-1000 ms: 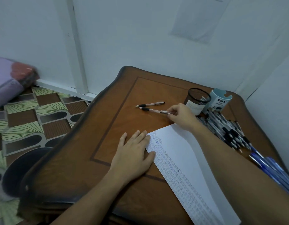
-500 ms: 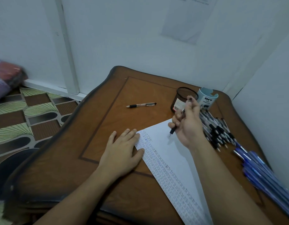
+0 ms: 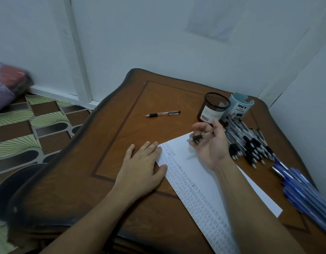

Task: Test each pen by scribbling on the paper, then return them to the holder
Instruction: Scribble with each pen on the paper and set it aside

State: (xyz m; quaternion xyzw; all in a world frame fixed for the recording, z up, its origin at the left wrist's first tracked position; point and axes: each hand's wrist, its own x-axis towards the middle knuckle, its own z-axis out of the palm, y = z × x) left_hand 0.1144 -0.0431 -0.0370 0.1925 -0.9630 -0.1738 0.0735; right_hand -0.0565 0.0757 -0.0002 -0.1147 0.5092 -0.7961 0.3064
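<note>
Here, the left hand (image 3: 142, 169) is lying flat on the table (image 3: 103, 162), fingers straight and together, its fingertips and thumb pressing on the left edge of the paper (image 3: 204, 182). Beyond it, a loose pen (image 3: 163, 113) is lying alone on the wood, well apart from everything else. The paper is running diagonally toward the near edge, rows of scribbles filling its left strip. The right hand (image 3: 211, 147) is hovering over the paper's far corner, palm turned up, curled fingers holding a pen (image 3: 198, 137) crosswise. Just behind it, the mesh holder (image 3: 213, 107) is standing upright, touching a blue cup (image 3: 239, 107). Black pens (image 3: 250, 143) are lying heaped beside them, and blue pens (image 3: 305, 189) are lying farther right.
</note>
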